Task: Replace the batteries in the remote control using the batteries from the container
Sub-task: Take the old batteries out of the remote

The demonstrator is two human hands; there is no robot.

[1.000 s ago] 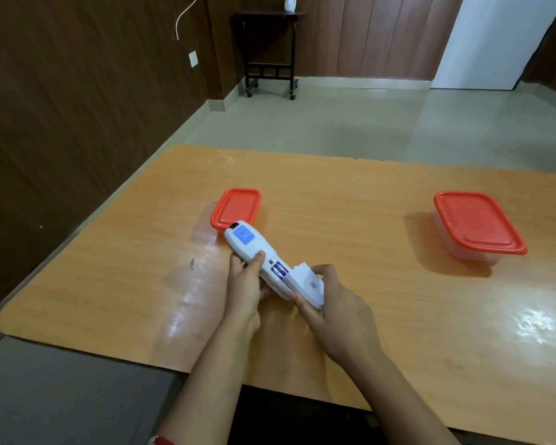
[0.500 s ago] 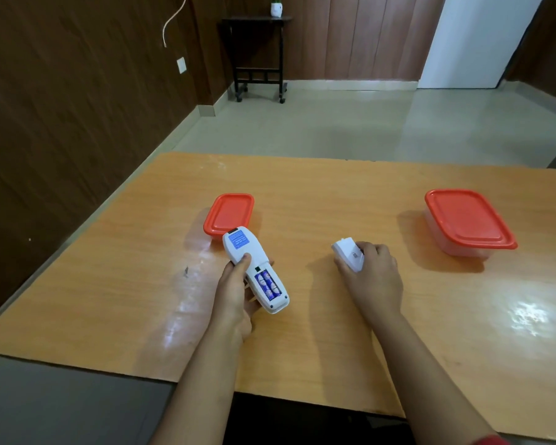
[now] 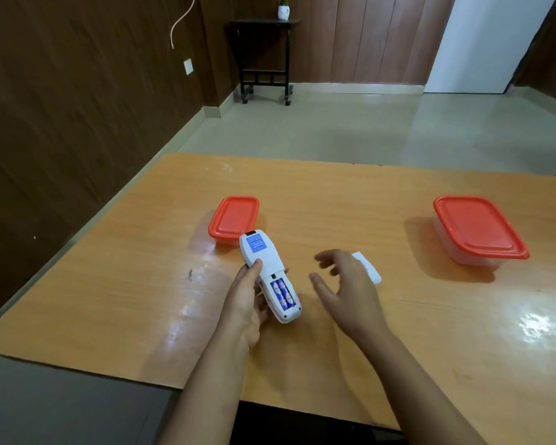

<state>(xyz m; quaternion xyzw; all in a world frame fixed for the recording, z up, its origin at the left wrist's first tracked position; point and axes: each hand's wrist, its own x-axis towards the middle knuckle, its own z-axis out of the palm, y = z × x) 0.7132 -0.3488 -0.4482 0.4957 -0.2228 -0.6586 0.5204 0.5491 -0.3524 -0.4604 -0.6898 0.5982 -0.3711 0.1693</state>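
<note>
An orange wood-grain desk [image 3: 398, 332] with rounded corners and a glossy top fills the lower half of the view, standing close to a dark brown panelled wall [image 3: 77, 123] on the left. Left of centre on it is the white remote [image 3: 262, 258], turned back-up in the left hand [image 3: 243, 306]. That hand's fingers [image 3: 261, 308] curl under the body and its thumb [image 3: 256, 268] lies on the back. Whether the remote touches the desk I cannot tell. Its battery bay is uncovered, with two blue batteries [image 3: 282, 293] side by side inside.

Just to the right, the right hand [image 3: 347, 293] hovers over the desk with fingers spread and loosely bent, holding nothing. Half hidden behind it lies the white battery cover [image 3: 369, 269].

Past the remote's far tip sits a small container [image 3: 233, 218] with a red lid, closed. A larger container [image 3: 479, 229], also red-lidded, stands well apart on the right. Bright glare patches mark the desk top.

Beyond is pale tiled floor [image 3: 334, 123]. A dark side table [image 3: 264, 53] on wheels carries a small potted plant [image 3: 283, 8]. On the left wall are a wall socket [image 3: 188, 66] and a hanging cable [image 3: 182, 20], and on the far right is a white door [image 3: 482, 43]
</note>
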